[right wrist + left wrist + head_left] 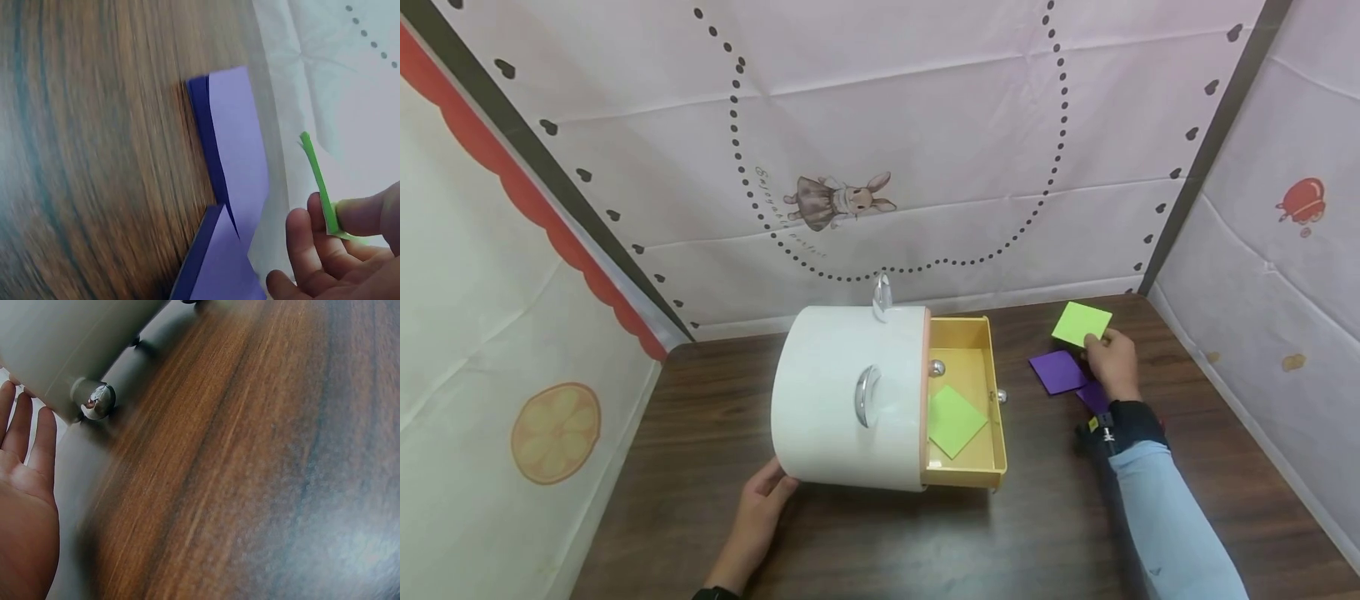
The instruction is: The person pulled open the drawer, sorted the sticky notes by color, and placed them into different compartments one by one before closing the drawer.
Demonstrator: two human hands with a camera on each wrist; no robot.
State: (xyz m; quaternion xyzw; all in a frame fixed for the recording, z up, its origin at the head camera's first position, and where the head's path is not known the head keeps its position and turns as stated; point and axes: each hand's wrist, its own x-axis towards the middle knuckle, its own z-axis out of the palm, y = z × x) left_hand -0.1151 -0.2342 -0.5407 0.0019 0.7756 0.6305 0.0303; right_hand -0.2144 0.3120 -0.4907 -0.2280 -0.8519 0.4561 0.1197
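My right hand [1114, 363] pinches a pad of lime-green sticky notes [1081, 322] between thumb and fingers, above the table's right side. In the right wrist view the green pad [320, 184] shows edge-on. Just below it lie two purple sticky note pads [1057, 372], one partly hidden by the hand. My left hand [760, 508] touches the near left corner of a white rounded drawer box [827, 392]; in the left wrist view its fingers [42, 447] look straight against the box. A yellow drawer [996, 442] stands pulled out to the right, with a green sticky note pad [955, 421] inside.
The box bears shiny metal handles [867, 396], and a round knob [1002, 396] sits on the drawer front. Dark wood table [700, 433] lies beneath. Printed white cloth walls [925, 125] enclose the back and both sides.
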